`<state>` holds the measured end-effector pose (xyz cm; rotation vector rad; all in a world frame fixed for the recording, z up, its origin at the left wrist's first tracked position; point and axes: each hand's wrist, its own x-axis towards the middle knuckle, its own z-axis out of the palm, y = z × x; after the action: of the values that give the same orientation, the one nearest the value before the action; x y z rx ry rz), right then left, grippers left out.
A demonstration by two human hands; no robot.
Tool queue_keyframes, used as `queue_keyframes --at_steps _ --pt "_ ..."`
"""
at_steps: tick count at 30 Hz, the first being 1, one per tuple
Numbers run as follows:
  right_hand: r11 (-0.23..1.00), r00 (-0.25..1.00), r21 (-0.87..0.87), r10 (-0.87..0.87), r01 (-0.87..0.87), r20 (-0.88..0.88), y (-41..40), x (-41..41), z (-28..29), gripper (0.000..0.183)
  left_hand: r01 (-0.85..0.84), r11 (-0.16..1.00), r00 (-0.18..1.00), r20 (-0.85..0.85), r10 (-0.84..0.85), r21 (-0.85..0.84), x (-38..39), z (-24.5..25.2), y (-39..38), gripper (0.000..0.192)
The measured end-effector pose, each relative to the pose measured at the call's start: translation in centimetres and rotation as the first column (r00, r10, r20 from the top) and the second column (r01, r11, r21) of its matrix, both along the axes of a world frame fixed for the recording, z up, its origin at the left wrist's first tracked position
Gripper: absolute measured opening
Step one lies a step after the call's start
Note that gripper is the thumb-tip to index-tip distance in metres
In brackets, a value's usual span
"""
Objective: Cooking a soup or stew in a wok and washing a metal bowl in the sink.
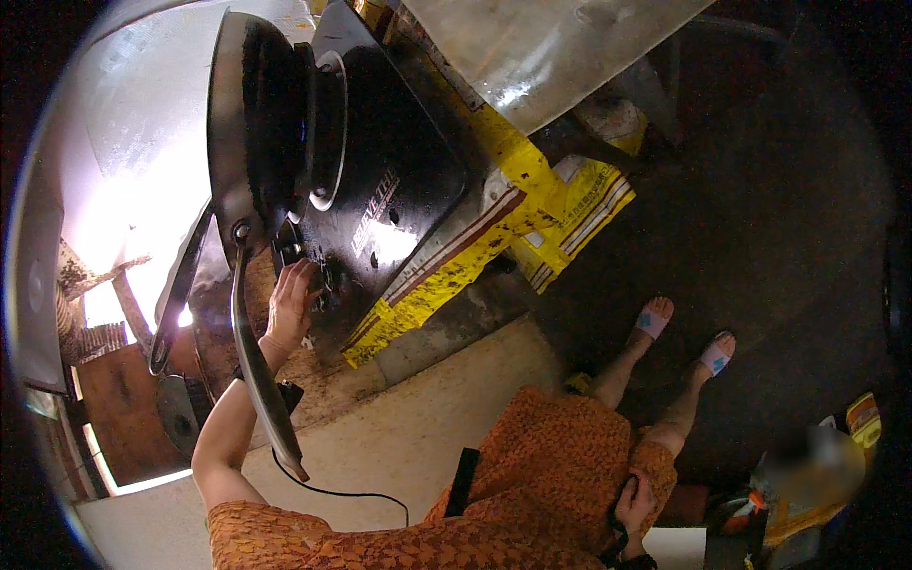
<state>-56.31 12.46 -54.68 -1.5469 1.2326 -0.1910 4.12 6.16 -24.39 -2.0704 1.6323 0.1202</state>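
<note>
A dark wok with a long handle sits on the ring of a black-topped gas stove that bears writing. My left hand reaches past the handle to the stove's near edge. Its fingers bend around by the control area; the fingertips and whatever they touch are partly hidden. Low on the right, my right hand rests with curled fingers against my orange dress. Whether it pinches the cloth is unclear.
Stained yellow printed sheeting runs under and beside the stove. A pale shiny sheet lies beyond it. Left of the wok stands a brown wooden board near bright light. A thin black cable hangs close to my body. Packages stand at lower right.
</note>
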Motion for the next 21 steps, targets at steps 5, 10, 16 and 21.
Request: queue_keyframes --at_steps 5,10,16,21 --pt "0.998 1.0 -0.06 0.013 -0.013 -0.005 -0.5 0.5 0.1 0.019 -0.018 1.0 1.0 -0.019 0.018 -0.023 0.2 0.0 0.1 0.049" --pt "0.986 0.997 -0.153 0.073 -0.066 0.04 -0.2 -0.3 -0.7 0.02 -0.083 0.996 0.996 -0.042 0.082 -0.026 0.1 -0.1 0.1 0.046" --pt "0.997 0.999 -0.073 0.03 -0.029 0.016 0.3 -0.2 -0.8 0.021 -0.235 0.97 0.964 -0.144 0.224 -0.06 1.3 -0.6 1.7 0.048" --pt "0.997 0.999 -0.07 0.042 -0.04 0.026 -0.1 -0.2 -0.5 0.021 -0.212 0.976 0.973 -0.099 0.207 -0.041 1.0 -0.6 1.5 0.051"
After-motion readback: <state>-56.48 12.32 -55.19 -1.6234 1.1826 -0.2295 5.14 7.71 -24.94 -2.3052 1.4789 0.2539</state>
